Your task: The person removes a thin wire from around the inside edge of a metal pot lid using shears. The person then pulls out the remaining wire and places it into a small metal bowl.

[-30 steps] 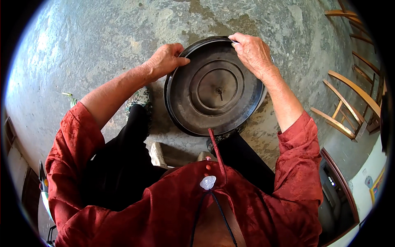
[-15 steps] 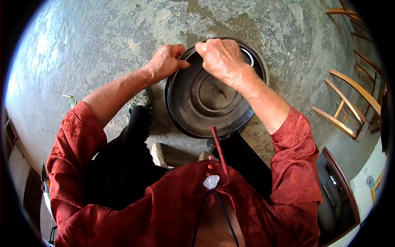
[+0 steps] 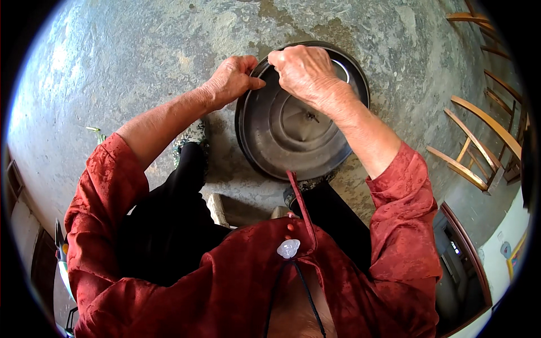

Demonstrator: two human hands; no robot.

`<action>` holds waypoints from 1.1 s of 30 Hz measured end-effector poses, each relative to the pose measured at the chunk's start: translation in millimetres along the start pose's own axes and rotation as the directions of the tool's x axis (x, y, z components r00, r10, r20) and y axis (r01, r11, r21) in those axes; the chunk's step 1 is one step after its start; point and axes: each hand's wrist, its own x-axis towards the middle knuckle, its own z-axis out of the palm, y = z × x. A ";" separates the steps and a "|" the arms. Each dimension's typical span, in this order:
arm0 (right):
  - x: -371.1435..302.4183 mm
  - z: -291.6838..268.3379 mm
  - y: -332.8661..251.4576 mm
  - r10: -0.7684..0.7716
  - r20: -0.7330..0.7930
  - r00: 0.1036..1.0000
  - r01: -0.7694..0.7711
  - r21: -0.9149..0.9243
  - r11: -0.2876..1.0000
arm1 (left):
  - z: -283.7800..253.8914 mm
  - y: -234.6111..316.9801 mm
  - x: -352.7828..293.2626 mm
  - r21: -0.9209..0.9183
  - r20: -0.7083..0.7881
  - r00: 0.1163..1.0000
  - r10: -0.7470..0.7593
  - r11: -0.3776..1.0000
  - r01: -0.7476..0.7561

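Observation:
A large round dark metal lid (image 3: 270, 156), its inner face up, is held tilted in front of my legs. Stepped rings run around its middle, where a small dark fitting sticks up. My left hand (image 3: 235, 79) grips the rim at the far left, thumb on the inside and fingers outside. My right hand (image 3: 304, 70) is closed, knuckles up, against the inside of the far rim. Its fingertips are hidden, and I cannot make out what they hold. Light glints along the rim to the right of this hand.
Worn concrete floor (image 3: 141, 73) with damp patches surrounds the lid. My shoes stand on either side of it, the left one (image 3: 191, 134) more visible. Wooden chairs (image 3: 473, 141) are at the right. A dark-screened, framed thing (image 3: 459, 265) is at the lower right.
The lid has shifted slightly away from me and to the right, and its tilt has changed. Both hands stay at its far rim, the right a little farther away.

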 end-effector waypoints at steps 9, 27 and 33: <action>-23.5 -4.4 69.1 0.178 -0.032 0.984 -0.177 0.028 0.984 | 9.8 -1.9 -9.4 0.011 0.013 1.000 -0.010 1.000 0.010; -4.8 -0.9 29.5 0.101 0.072 0.992 -0.104 0.043 0.994 | 8.5 -6.6 -3.0 0.113 -0.031 1.000 0.000 0.994 0.004; -11.1 -5.0 66.4 0.165 -0.007 0.986 -0.165 -0.016 0.986 | 10.9 2.5 -8.4 -0.018 -0.029 1.000 -0.007 1.000 0.007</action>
